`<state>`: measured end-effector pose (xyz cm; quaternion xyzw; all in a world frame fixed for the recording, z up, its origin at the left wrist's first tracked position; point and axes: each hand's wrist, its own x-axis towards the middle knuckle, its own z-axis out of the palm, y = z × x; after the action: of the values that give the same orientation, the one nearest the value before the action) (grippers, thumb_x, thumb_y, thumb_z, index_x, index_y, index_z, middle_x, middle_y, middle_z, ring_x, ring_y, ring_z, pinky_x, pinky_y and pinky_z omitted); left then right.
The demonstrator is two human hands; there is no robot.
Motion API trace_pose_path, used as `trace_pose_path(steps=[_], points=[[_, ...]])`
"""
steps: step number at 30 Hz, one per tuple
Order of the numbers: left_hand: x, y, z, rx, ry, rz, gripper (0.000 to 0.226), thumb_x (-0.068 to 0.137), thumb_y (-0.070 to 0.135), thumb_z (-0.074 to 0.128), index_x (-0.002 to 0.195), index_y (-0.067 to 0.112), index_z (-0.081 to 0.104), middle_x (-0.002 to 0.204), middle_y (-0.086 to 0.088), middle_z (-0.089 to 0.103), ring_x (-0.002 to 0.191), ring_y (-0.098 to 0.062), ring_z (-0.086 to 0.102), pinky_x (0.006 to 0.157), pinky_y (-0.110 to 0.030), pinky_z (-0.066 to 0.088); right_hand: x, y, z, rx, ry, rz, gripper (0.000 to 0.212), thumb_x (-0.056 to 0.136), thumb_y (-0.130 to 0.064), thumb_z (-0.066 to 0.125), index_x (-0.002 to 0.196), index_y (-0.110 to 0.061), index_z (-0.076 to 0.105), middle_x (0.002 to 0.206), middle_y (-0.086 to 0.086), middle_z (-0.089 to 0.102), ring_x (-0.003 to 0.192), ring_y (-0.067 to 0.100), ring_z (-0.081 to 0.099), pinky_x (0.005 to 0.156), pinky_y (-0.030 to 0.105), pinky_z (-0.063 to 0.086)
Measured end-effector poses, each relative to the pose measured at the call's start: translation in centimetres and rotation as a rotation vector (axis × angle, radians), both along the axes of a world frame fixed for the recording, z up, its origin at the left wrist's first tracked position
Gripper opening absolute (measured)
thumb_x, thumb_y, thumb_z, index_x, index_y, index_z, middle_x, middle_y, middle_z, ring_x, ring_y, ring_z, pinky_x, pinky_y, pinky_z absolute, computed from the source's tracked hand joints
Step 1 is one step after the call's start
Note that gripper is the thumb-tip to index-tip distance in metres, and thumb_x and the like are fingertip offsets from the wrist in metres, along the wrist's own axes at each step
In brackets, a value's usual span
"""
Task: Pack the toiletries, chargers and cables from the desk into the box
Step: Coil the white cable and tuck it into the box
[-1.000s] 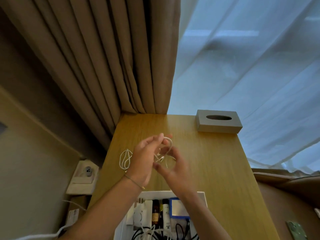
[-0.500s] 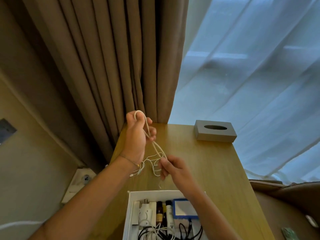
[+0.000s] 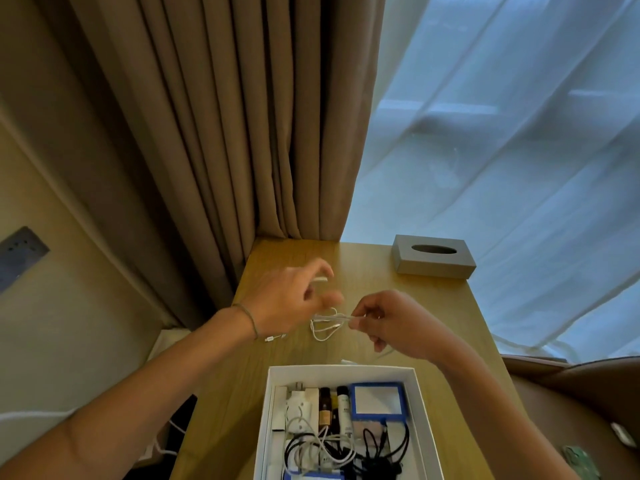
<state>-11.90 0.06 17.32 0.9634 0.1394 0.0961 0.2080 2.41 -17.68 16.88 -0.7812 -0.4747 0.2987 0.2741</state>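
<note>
Currently we are logging the items left to right.

Left hand [image 3: 294, 299]: we are holding it above the surface [image 3: 433, 323], fingers curled, pinching what looks like a white plug end between the fingertips; motion blur keeps us from being sure of the grip.

White cable [image 3: 325, 329]: thin, loosely looped, hanging between our two hands just over the wood, with a tail and connector trailing under the left wrist. We are judging it very light, limp and springy; the loops will want to spread as soon as they are released. Best taken by the gathered bundle in the middle, not by a connector, so that no strain falls on the plug joints.

Right hand [image 3: 391, 323]: we are pinching the bunched strands of the cable between thumb and fingertips, the remaining fingers curled.

Box [image 3: 273, 382]: white, open, lying on the surface nearer to us than the hands, already holding small bottles, a blue-framed item, white chargers and black and white cables.

Tissue box [image 3: 433, 258]: grey, at the far right of the surface, well apart.
</note>
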Motion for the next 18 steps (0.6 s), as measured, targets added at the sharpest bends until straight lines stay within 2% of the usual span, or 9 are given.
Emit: trace_pose_path(steps=[1, 3, 6, 8, 10, 12, 14, 18], points=[[-0.2, 0.0, -0.4, 0.083, 0.101, -0.038, 0.071, 0.078, 0.087, 0.038, 0.123, 0.035, 0.051, 0.078, 0.012, 0.064, 0.063, -0.004, 0.056, 0.054, -0.019, 0.040, 0.1, 0.0, 0.3, 0.002, -0.044, 0.017, 0.011, 0.097, -0.027, 0.065, 0.096, -0.020, 0.073, 0.072, -0.003, 0.069, 0.060, 0.003, 0.064, 0.064, 0.020, 0.056], [-0.6, -0.5, -1.3, 0.188, 0.227, -0.108, 0.068, 0.073, 0.089, 0.043, 0.117, 0.038, 0.057, 0.072, 0.019, 0.054, 0.065, 0.001, 0.050, 0.055, -0.020, 0.032, 0.2, 0.1, 0.8, 0.015, -0.120, 0.051, 0.010, 0.097, -0.028, 0.064, 0.095, -0.024, 0.073, 0.073, -0.008, 0.068, 0.062, -0.002, 0.062, 0.061, 0.016, 0.050], [-1.0, -1.4, -2.6, 0.076, 0.248, -0.121, 0.047, 0.088, 0.074, 0.045, 0.091, 0.032, 0.067, 0.064, 0.012, 0.057, 0.058, -0.005, 0.052, 0.051, -0.021, 0.032, 0.2, 0.3, 1.2, 0.080, -0.208, 0.050, 0.014, 0.098, -0.031, 0.062, 0.092, -0.026, 0.074, 0.072, -0.010, 0.066, 0.065, -0.002, 0.060, 0.063, 0.015, 0.044], [-1.3, -2.0, -3.1, -0.150, 0.156, -0.070, 0.051, 0.092, 0.069, 0.043, 0.078, 0.028, 0.069, 0.058, 0.010, 0.057, 0.049, -0.004, 0.049, 0.050, -0.022, 0.034, 0.3, 0.2, 1.2, 0.152, -0.203, 0.014, 0.016, 0.098, -0.033, 0.061, 0.089, -0.029, 0.073, 0.070, -0.008, 0.066, 0.062, 0.002, 0.057, 0.062, 0.020, 0.046], [-1.8, -2.6, -3.3, -0.386, 0.006, -0.037, 0.051, 0.094, 0.064, 0.045, 0.077, 0.026, 0.073, 0.054, 0.009, 0.052, 0.047, -0.004, 0.043, 0.051, -0.027, 0.036, 0.2, 0.1, 0.8, 0.224, -0.147, -0.022, 0.019, 0.098, -0.037, 0.060, 0.083, -0.033, 0.070, 0.066, -0.006, 0.063, 0.056, 0.004, 0.052, 0.060, 0.026, 0.046], [-2.2, -3.4, -3.3, -0.568, -0.138, -0.017, 0.043, 0.097, 0.052, 0.048, 0.087, 0.023, 0.077, 0.056, 0.005, 0.051, 0.050, -0.010, 0.044, 0.052, -0.031, 0.037, -0.1, 0.0, 0.3, 0.284, -0.096, -0.060, 0.023, 0.098, -0.040, 0.058, 0.079, -0.032, 0.069, 0.061, -0.007, 0.059, 0.053, 0.003, 0.049, 0.058, 0.028, 0.044], [-2.4, -4.2, -3.1, -0.695, -0.277, 0.042, 0.039, 0.100, 0.041, 0.047, 0.100, 0.016, 0.077, 0.059, 0.002, 0.058, 0.052, -0.009, 0.047, 0.053, -0.023, 0.039, -0.5, 0.1, -0.3, 0.336, -0.027, -0.102, 0.029, 0.099, -0.041, 0.054, 0.078, -0.030, 0.069, 0.061, -0.006, 0.058, 0.053, 0.005, 0.049, 0.059, 0.031, 0.045], [-2.4, -5.5, -2.8, -0.864, -0.477, 0.174, 0.038, 0.103, 0.028, 0.043, 0.114, 0.007, 0.073, 0.073, 0.010, 0.069, 0.057, -0.005, 0.049, 0.052, -0.017, 0.038, -2.0, 0.5, -1.8, 0.414, 0.135, -0.160, 0.033, 0.104, -0.032, 0.048, 0.080, -0.021, 0.067, 0.066, -0.002, 0.059, 0.065, 0.026, 0.060, 0.068, 0.049, 0.052]])
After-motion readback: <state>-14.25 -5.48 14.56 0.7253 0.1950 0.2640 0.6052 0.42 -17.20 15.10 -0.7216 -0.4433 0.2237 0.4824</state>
